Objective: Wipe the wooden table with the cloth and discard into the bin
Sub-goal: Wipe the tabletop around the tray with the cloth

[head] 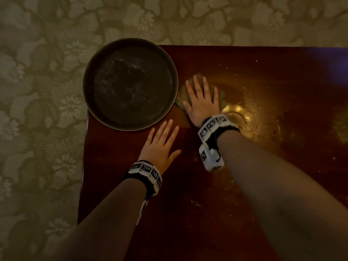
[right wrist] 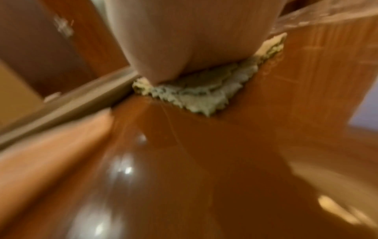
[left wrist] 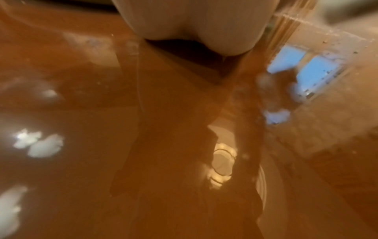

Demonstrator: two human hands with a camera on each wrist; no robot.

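Right hand (head: pixel 201 102) flat, fingers straight, pressing cloth (right wrist: pixel 201 94) on surface (head: pixel 244 185) beside bin (head: pixel 130 83). Left hand (head: pixel 160 146) flat, holding nothing. Cloth looks soft, light; bunch its middle.

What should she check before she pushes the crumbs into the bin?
1. Right hand flat on the cloth: ok.
2. Left hand resting flat on the table, clear of the cloth: ok.
3. Bin beside the cloth, at the table's left edge: ok.
4. Bin mouth open, liner inside: ok.
5. Crumbs all gathered: not ok, specks lie scattered to the right of the cloth.
6. Bin rim low enough for crumbs to be swept in: cannot tell from above.
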